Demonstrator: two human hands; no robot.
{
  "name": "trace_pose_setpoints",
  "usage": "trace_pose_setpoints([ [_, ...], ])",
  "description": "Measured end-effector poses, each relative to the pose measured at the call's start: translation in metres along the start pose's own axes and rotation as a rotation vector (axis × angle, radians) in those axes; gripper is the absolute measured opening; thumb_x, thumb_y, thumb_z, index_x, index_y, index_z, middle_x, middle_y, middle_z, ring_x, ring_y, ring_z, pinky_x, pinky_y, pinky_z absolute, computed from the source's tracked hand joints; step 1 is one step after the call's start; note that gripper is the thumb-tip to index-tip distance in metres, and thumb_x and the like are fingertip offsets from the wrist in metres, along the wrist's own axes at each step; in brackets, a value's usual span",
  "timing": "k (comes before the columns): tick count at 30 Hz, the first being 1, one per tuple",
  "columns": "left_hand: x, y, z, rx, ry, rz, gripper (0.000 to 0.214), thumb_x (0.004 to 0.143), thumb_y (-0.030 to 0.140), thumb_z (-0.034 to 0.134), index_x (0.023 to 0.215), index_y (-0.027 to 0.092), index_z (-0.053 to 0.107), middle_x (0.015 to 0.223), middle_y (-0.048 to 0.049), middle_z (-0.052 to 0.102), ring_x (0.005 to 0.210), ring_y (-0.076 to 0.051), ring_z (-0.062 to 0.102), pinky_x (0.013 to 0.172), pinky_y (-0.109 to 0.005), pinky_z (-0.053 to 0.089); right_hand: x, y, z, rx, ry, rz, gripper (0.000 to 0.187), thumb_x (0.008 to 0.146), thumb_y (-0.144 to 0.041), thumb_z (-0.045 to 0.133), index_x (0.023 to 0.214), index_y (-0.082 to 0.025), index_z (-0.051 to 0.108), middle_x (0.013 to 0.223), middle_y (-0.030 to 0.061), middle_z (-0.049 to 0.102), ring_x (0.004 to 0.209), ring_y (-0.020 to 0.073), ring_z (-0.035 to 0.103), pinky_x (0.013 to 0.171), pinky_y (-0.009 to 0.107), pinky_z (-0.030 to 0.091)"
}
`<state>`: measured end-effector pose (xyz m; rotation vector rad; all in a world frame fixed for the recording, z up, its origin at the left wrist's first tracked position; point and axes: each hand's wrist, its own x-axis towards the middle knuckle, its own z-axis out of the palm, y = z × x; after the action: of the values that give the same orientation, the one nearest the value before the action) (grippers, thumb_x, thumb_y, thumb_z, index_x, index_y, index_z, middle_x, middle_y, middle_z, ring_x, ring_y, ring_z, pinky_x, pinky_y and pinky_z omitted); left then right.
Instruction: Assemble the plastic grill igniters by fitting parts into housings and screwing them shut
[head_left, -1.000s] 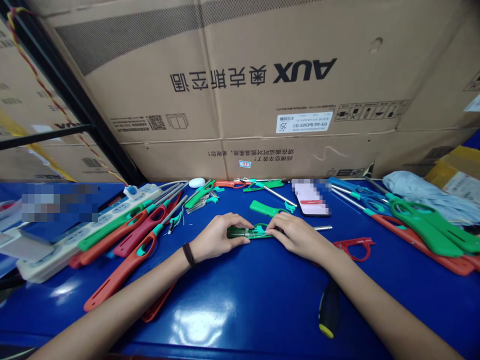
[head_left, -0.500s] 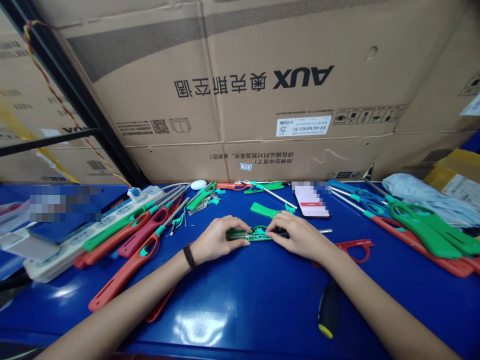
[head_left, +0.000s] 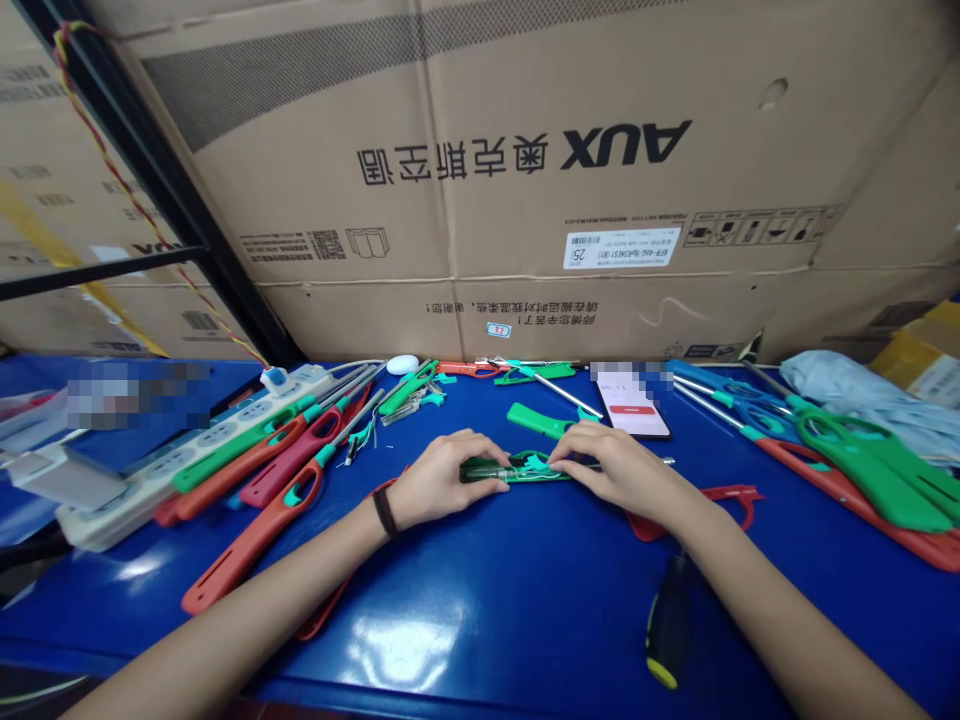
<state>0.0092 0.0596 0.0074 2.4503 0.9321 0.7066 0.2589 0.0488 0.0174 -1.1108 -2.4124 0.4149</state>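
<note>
A half-open green long-nosed lighter (head_left: pixel 517 467) lies flat on the blue table (head_left: pixel 487 590) in the middle. My left hand (head_left: pixel 442 480) is closed on its handle end, thumb and fingers around it. My right hand (head_left: pixel 619 470) presses on the other part with bent fingers, pinching at a teal piece inside. The lighter's metal tube (head_left: pixel 664 462) sticks out to the right past my right hand.
Orange, red and green lighters (head_left: pixel 255 470) and a white power strip (head_left: pixel 187 450) lie left. More green, blue and orange lighters (head_left: pixel 847 460) lie right. A phone (head_left: pixel 634 408), a loose green shell (head_left: pixel 540 420), a red shell (head_left: pixel 720 497) and a black-yellow screwdriver (head_left: pixel 667 625) are near. Cardboard boxes (head_left: pixel 525 180) stand behind.
Both hands stay on the green lighter. The right fingers have shifted slightly over the teal piece; the view has drifted a little.
</note>
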Motion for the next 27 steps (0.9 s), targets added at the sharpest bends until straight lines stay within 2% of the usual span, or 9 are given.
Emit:
trace_pose_setpoints([
  [6,-0.0004,0.0011,0.0015,-0.021,0.019,0.033,0.020,0.080,0.027,0.069,0.097,0.019,0.065,0.100,-0.0033,0.069,0.094,-0.016,0.062,0.086,-0.030,0.048,0.0000,-0.0034,0.0029,0.000,0.004,-0.002,0.013,0.089,-0.019,0.053,0.089,-0.020,0.066,0.091,0.0045,0.067,0.089,0.0187,0.060,0.079,0.033,0.048],
  [11,-0.0001,0.0018,0.0021,-0.030,0.047,0.023,0.020,0.079,0.029,0.070,0.094,0.017,0.066,0.097,-0.0038,0.068,0.089,-0.015,0.064,0.082,-0.027,0.050,0.0000,-0.0034,0.0056,0.009,0.046,-0.007,0.011,0.088,-0.020,0.054,0.088,-0.021,0.065,0.090,0.0038,0.069,0.089,0.0189,0.061,0.079,0.033,0.048],
  [19,0.0000,0.0025,0.0005,-0.028,0.041,-0.025,0.027,0.076,0.031,0.073,0.099,0.017,0.066,0.095,-0.0035,0.070,0.085,-0.016,0.066,0.079,-0.025,0.051,0.0011,-0.0032,0.0085,0.013,0.071,-0.018,0.010,0.087,-0.018,0.056,0.087,-0.021,0.066,0.089,0.0026,0.070,0.088,0.0181,0.062,0.078,0.031,0.048],
  [27,0.0017,0.0025,-0.0021,-0.017,-0.007,-0.009,0.029,0.078,0.033,0.071,0.102,0.019,0.069,0.099,-0.0049,0.070,0.089,-0.017,0.066,0.082,-0.027,0.051,0.0006,-0.0036,0.0090,-0.035,0.057,-0.044,0.013,0.089,-0.017,0.053,0.089,-0.021,0.066,0.090,0.0038,0.069,0.088,0.0187,0.061,0.079,0.032,0.049],
])
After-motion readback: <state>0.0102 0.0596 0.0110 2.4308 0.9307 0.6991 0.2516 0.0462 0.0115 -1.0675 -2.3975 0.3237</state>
